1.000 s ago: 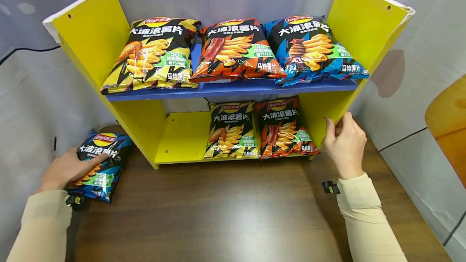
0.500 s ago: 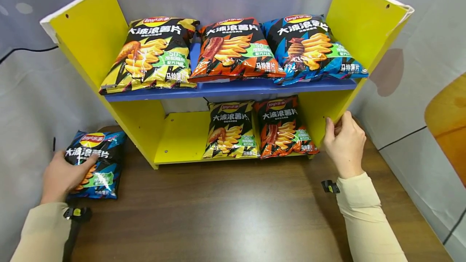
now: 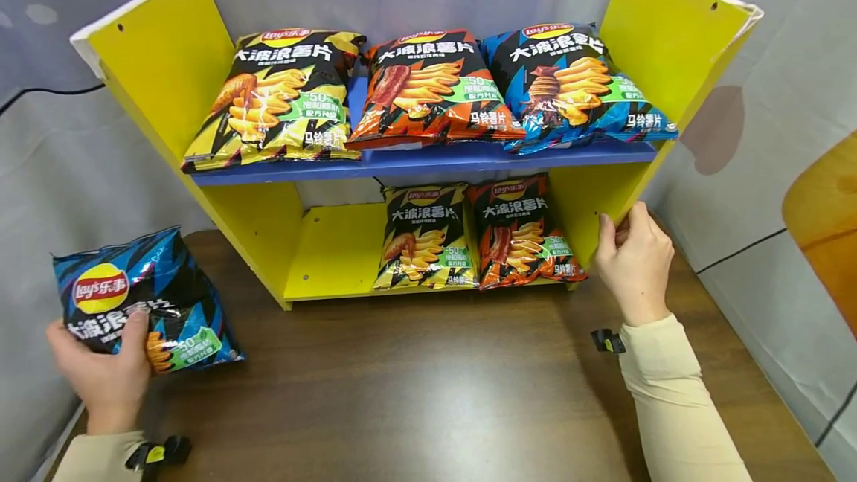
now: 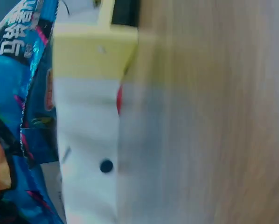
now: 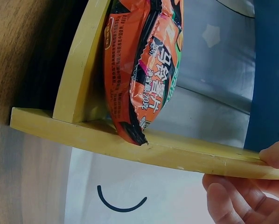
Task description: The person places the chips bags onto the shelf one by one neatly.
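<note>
My left hand (image 3: 100,370) grips a blue Lay's chip bag (image 3: 134,288) at its left end, thumb across the front. The bag is tilted and raised off the table, left of the shelf; part of that blue packet fills the left of the left wrist view. My right hand (image 3: 636,266) pinches the front edge of the yellow right side panel (image 3: 602,203), thumb inside and fingers outside, as the right wrist view confirms. Nearest to it on the lower shelf (image 3: 335,248) stand a red chip bag (image 3: 525,240) and a yellow chip bag (image 3: 425,244).
On the blue upper shelf (image 3: 428,162) lie a yellow bag (image 3: 274,99), a red bag (image 3: 431,88) and a blue bag (image 3: 576,88). Bare yellow board shows at the lower shelf's left. The brown table (image 3: 375,385) extends in front; grey fabric hangs behind and at both sides.
My left hand has lifted the blue chip bag from the table and tilted it, coming nearer to me. The right hand keeps its hold on the side panel.
</note>
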`<state>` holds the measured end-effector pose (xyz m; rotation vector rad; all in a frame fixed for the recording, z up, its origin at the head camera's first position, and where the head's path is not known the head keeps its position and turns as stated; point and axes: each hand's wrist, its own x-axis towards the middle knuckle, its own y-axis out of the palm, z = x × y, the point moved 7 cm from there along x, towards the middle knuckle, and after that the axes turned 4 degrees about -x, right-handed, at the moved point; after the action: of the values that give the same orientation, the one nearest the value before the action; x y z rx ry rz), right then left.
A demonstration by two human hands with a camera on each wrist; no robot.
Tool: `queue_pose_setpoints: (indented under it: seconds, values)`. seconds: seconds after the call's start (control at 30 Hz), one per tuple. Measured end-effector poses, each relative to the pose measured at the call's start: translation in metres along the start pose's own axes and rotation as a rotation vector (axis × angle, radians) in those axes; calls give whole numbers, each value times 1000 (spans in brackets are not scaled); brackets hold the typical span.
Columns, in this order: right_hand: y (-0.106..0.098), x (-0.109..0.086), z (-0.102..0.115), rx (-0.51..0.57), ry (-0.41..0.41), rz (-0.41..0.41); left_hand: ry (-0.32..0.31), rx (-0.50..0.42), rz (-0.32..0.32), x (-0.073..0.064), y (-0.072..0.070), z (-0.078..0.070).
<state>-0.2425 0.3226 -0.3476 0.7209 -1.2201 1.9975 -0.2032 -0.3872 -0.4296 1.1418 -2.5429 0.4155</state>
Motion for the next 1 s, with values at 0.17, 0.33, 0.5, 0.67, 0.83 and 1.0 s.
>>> queue_pose_setpoints:
  seconds: [0.17, 0.33, 0.5, 0.67, 0.83, 1.0]
  values:
    - [0, 0, 0, 5, -6, 1, 164, -139, -7, -28, -4, -33]
    - [0, 0, 0, 6, -3, -2, 306, -344, 91, -58, 6, -60]
    - [-1, 0, 1, 10, -5, -9, 360, -196, 461, -91, 41, -84]
    - [-1, 0, 1, 11, -5, -6, 394, 22, 844, -128, 89, -98]
    - [-1, 0, 1, 7, -1, -1, 451, 132, 1041, -166, 131, -106]
    - [0, 0, 1, 6, 0, 4, 454, 211, 1145, -202, 162, -109]
